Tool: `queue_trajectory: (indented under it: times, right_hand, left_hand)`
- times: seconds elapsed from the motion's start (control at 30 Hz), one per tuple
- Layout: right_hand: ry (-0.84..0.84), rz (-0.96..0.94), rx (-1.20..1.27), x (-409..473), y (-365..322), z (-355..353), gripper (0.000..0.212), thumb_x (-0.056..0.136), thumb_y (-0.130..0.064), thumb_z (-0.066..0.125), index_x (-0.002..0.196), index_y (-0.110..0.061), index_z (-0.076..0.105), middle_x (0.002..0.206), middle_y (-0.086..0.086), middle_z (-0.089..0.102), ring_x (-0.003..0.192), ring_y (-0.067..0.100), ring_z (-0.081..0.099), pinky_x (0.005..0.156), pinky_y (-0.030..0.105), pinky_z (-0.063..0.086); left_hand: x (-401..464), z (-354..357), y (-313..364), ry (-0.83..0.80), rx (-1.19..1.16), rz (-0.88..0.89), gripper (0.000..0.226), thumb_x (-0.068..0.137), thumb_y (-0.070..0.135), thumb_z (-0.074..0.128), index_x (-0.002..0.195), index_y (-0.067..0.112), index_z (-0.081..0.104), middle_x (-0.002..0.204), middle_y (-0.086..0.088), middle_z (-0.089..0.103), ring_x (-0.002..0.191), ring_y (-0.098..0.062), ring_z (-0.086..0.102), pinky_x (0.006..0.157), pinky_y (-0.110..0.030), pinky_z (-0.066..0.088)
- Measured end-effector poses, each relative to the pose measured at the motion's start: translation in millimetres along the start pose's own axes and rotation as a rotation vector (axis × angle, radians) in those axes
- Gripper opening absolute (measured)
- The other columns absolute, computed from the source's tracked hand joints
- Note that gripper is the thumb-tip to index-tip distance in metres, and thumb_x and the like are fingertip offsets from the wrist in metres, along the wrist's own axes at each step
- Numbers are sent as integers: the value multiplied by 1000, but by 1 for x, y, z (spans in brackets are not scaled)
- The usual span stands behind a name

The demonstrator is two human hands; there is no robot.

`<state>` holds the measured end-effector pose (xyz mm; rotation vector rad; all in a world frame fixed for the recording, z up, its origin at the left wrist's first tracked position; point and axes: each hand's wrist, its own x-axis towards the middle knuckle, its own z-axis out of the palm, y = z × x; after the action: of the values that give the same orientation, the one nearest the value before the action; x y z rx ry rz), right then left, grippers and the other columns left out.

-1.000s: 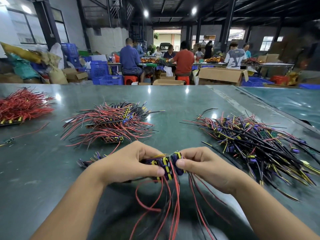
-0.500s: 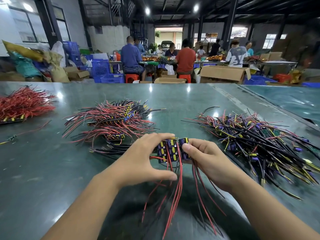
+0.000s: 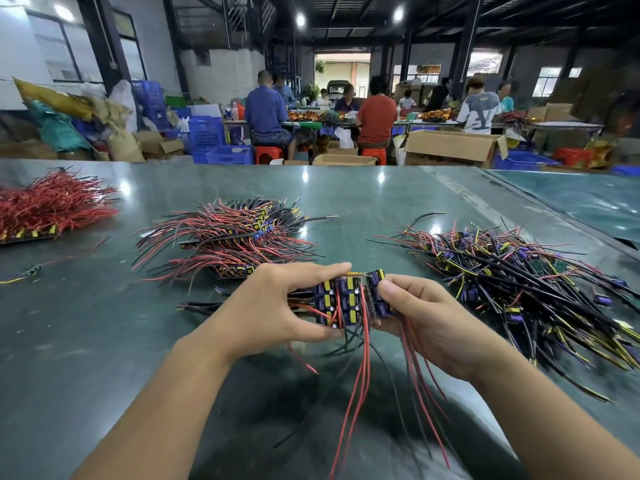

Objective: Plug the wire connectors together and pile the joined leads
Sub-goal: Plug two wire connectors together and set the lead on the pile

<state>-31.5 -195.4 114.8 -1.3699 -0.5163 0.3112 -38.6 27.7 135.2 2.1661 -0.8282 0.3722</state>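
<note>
Red and black leads (image 3: 360, 382) hang toward the viewer from a block of connectors (image 3: 341, 303) held above the table (image 3: 86, 341); left hand (image 3: 273, 310) pinches it between thumb and forefinger; right hand (image 3: 426, 320) pinches its right end. Beyond lie a stacked pile (image 3: 228, 237) and, to the right, a loose heap (image 3: 519, 271).

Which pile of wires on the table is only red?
The far-left pile, by the table's left edge. Its wires are all red, while the middle pile mixes red with black, and the right pile adds yellow and purple.
</note>
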Motion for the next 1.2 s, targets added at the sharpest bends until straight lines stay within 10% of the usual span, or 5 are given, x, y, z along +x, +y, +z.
queue_trajectory:
  times: [0.2, 0.3, 0.47, 0.93, 1.2]
  right_hand:
    - [82, 73, 58, -2, -8, -11, 41, 81, -26, 60, 105, 7, 64, 86, 13, 53, 75, 11, 50, 70, 19, 53]
    - [194, 86, 89, -1, -7, -14, 39, 77, -28, 62, 104, -1, 69, 75, 4, 58, 64, 7, 57, 68, 22, 55]
    - [321, 70, 195, 2, -8, -13, 26, 71, -30, 64, 86, -15, 78, 72, 0, 62, 60, 9, 60, 63, 25, 56]
    - [487, -303, 515, 0, -17, -12, 12, 74, -20, 60, 75, -14, 70, 68, 0, 64, 57, 14, 63, 68, 28, 56]
    - [305, -314, 533, -8, -27, -11, 33, 68, -19, 59, 97, -5, 53, 114, 13, 67, 116, 24, 59, 101, 37, 40]
  left_hand:
    - [1, -3, 12, -21, -69, 48, 65, 58, 26, 84, 117, 40, 62, 130, 24, 56, 125, 5, 47, 105, -16, 35]
    - [2, -12, 12, 76, -80, 64, 61, 58, 25, 85, 115, 38, 64, 135, 21, 53, 130, 1, 43, 105, -16, 34]
    - [0, -16, 12, 182, -256, -30, 63, 57, 13, 85, 106, 48, 66, 96, 18, 72, 84, 4, 67, 81, -10, 48]
    - [12, -17, 4, 96, 127, -87, 53, 66, 10, 82, 109, 36, 64, 104, 24, 63, 94, 3, 63, 84, -13, 46]
    - [19, -34, 28, -14, 156, 29, 58, 70, 27, 82, 121, 42, 59, 117, 18, 50, 113, -6, 52, 92, -9, 37]
